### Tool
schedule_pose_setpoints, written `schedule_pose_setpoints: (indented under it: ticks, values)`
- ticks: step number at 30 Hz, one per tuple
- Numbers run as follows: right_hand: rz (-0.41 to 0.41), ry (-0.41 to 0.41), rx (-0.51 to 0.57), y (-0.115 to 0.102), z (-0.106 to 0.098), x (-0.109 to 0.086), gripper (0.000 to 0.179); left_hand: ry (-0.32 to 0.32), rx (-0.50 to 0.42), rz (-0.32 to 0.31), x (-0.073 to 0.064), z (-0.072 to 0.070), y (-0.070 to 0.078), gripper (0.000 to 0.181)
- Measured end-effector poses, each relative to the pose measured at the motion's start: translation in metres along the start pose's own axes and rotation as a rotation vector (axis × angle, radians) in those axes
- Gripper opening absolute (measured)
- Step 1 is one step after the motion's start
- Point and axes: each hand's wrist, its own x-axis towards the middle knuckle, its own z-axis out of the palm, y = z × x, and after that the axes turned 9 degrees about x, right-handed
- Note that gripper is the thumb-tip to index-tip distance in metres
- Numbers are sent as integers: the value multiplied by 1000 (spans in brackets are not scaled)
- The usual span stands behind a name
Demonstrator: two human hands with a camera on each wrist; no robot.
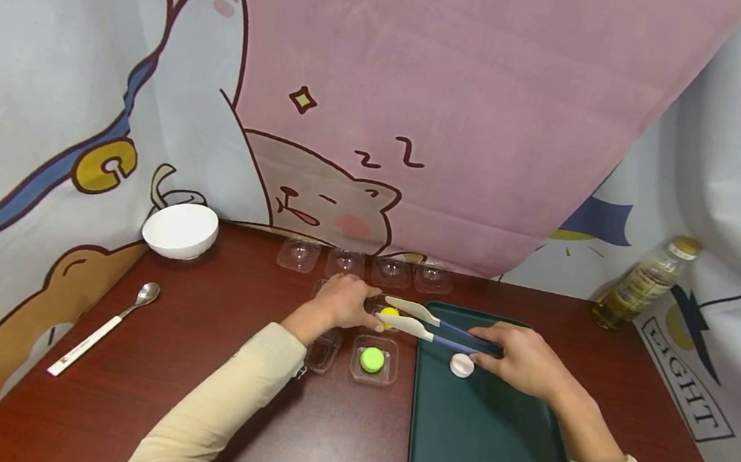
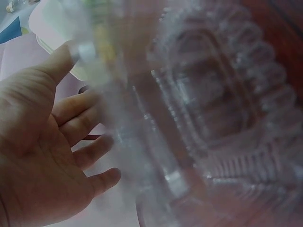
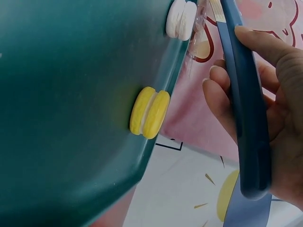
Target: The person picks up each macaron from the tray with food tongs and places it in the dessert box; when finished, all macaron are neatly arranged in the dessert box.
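Observation:
My right hand holds tongs with blue handles and cream tips. In the head view, the tips flank a yellow macaron at a clear plastic box. My left hand grips that box at its left side, thumb near and forefinger far. The left wrist view shows blurred clear plastic before the hand, its other fingers loosely bent. A green macaron sits in a nearer clear box. On the dark green tray lie a whitish macaron and another yellow macaron.
Several clear plastic boxes line the table's back edge. To the left stand a white bowl and a long-handled spoon. An oil bottle is at the back right. Printed cloth hangs behind the table.

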Motion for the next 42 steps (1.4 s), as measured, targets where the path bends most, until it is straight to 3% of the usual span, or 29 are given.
schedule_pose_setpoints:
  ticks: [17,25,33,38,42]
  values:
    - [60,21,35,11,-18,-22,40,-60,36,-29,-2,-9,9,78]
    - [113,34,31,11,-30,-34,41,-49,40,-10,-2,-9,8,77]
    - [165,104,62,16,-35,-54,40,5,-20,36,-8,-13,-1,82]
    - [195,122,52,18,-38,-64,41,88,-56,64,-13,-18,-16,88]
    - [191,138,41,20,-38,-71,38,135,-74,47,-19,-22,-32,90]
